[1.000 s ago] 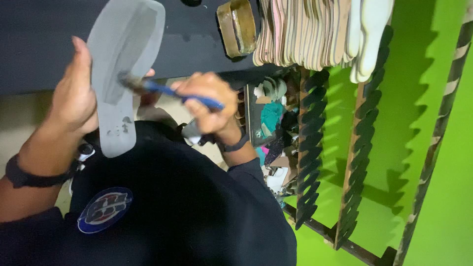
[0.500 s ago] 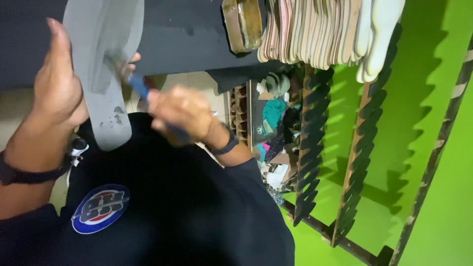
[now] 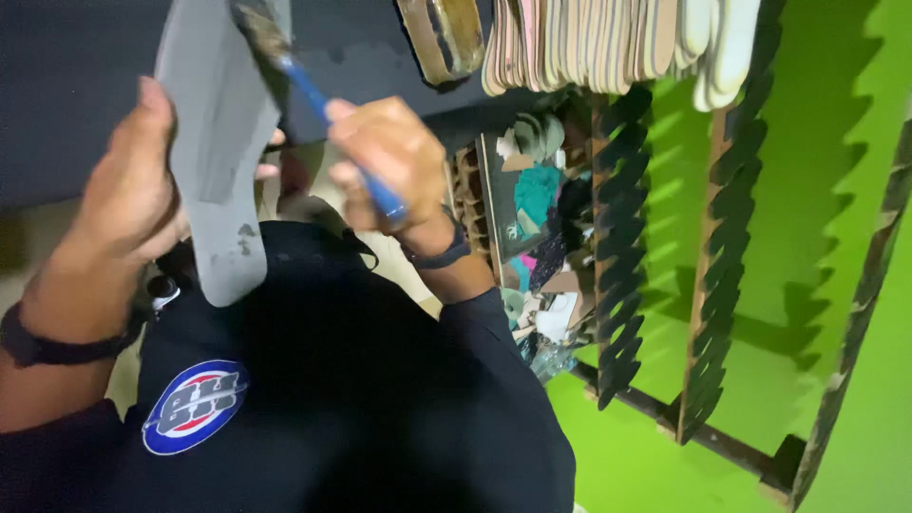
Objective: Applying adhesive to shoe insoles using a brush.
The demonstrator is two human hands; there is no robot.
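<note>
1. In the upper left of the frame we see the left hand (image 3: 128,204) clamped on a grey shoe sole (image 3: 220,142), thumb on the left edge and fingertips just showing past its right edge.
2. The sole stands nearly upright, its top running out of the frame and its lower end over the dark shirt (image 3: 351,399).
3. Just right of the sole, the right hand (image 3: 389,161) is closed around the blue handle of a brush (image 3: 313,95).
4. The brush slants up and left, and its dirty bristles touch the sole's face near the top edge.
5. The two hands sit near each other with the sole between them.
6. At the upper right, a row of flat soles (image 3: 589,43) stands on a notched wooden rack (image 3: 722,228) against a green wall (image 3: 836,171).
</note>
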